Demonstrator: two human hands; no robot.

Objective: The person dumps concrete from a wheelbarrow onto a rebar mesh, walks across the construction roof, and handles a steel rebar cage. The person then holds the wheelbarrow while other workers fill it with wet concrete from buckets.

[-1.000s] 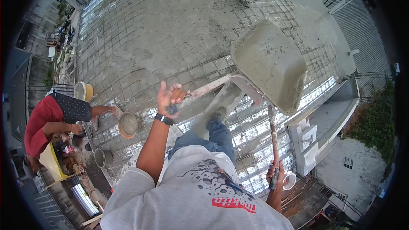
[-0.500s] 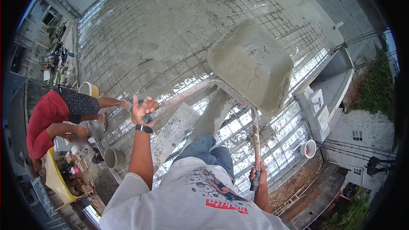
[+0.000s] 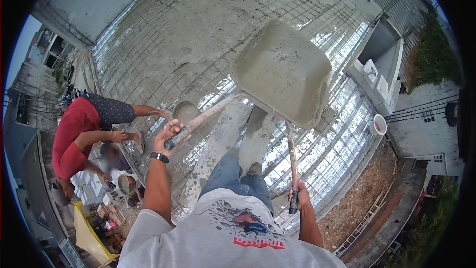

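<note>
In the head view a wheelbarrow (image 3: 285,74) stands ahead of me, its tray coated with wet grey concrete. My left hand (image 3: 168,138) has its fingers curled round the dark grip of the left handle (image 3: 210,111), palm turned up. On the right handle (image 3: 292,154), my right hand (image 3: 301,197) is closed round the black grip. Both handles point back towards me, one on each side of my legs. A round bucket (image 3: 186,112) sits just beyond the left grip.
Wet concrete (image 3: 168,44) and a rebar grid (image 3: 317,168) surround my feet, with a board (image 3: 218,129) underfoot. A co-worker in red (image 3: 74,134) bends at the left edge; another person is lower down. A white bucket (image 3: 379,125) and concrete sink (image 3: 372,72) are at right.
My left hand's fingers have gone from spread to curled round the left grip. The co-worker in red has shifted right in view, and a bucket now shows beside the left handle.
</note>
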